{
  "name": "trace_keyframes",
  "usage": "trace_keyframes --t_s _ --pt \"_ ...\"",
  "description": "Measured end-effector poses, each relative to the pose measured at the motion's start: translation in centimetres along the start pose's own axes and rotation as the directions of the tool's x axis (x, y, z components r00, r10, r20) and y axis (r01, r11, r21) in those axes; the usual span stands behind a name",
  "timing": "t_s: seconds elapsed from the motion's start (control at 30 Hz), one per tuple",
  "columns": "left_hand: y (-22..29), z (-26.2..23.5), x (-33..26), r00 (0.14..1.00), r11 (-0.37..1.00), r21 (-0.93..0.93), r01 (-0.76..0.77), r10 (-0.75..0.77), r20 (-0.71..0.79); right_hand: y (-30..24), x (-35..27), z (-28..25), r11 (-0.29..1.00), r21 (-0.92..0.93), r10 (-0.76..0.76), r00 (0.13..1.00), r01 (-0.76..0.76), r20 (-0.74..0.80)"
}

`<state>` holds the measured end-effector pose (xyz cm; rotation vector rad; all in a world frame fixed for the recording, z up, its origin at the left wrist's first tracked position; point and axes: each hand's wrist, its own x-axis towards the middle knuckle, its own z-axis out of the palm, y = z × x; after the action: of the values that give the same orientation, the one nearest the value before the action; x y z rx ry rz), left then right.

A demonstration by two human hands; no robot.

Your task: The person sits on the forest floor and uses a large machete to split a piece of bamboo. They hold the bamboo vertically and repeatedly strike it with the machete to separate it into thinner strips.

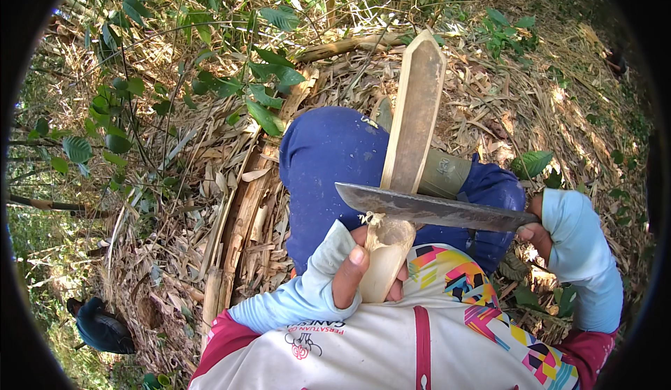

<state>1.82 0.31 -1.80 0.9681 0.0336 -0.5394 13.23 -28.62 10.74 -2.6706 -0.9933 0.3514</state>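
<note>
A long split piece of bamboo (417,107) slants up and away from my lap, its far end cut to a point. My left hand (349,271) grips its pale near end, thumb on one side and fingertips showing on the other. Curled shavings cling to the bamboo just beyond that thumb. Across the piece lies the dark blade of a machete (426,207), its tip toward the left. My right hand (537,235) is closed at the blade's right end; the machete's handle is hidden there.
My bent knees in blue trousers (332,159) are under the work. A dark green boot (445,173) shows beside the bamboo. Dry leaves and split bamboo stalks (241,222) cover the ground. Leafy stems (269,93) stand ahead on the left. A dark blue-green object (103,326) lies far left.
</note>
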Motion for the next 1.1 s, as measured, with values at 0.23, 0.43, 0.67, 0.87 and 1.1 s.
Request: trace_keyframes --t_s 0.23,0.43,0.67,0.87,1.1 --pt "0.5 0.4 0.0 1.000 1.000 -0.004 -0.004 0.004 -0.020 -0.4 -0.8 -0.3 1.000 -0.026 -0.015 0.995 0.012 -0.094" --pt "0.6 0.5 -0.1 0.999 0.999 0.033 -0.017 0.018 -0.035 -0.2 -1.4 -0.3 0.992 -0.119 0.004 0.979 -0.029 -0.202" --pt "0.3 0.4 -0.2 0.999 0.999 0.033 -0.020 0.022 -0.038 -0.7 -1.7 -0.7 0.992 -0.123 -0.035 0.976 0.009 -0.216" --pt "0.4 0.6 -0.3 0.998 1.000 0.027 -0.005 0.007 -0.059 -0.7 -1.8 -0.9 0.995 -0.096 -0.026 0.981 0.008 -0.193" --pt "0.2 0.4 0.0 0.999 1.000 0.002 -0.014 0.014 -0.044 -0.9 -1.9 -0.9 0.993 -0.107 0.029 0.995 -0.040 -0.100"
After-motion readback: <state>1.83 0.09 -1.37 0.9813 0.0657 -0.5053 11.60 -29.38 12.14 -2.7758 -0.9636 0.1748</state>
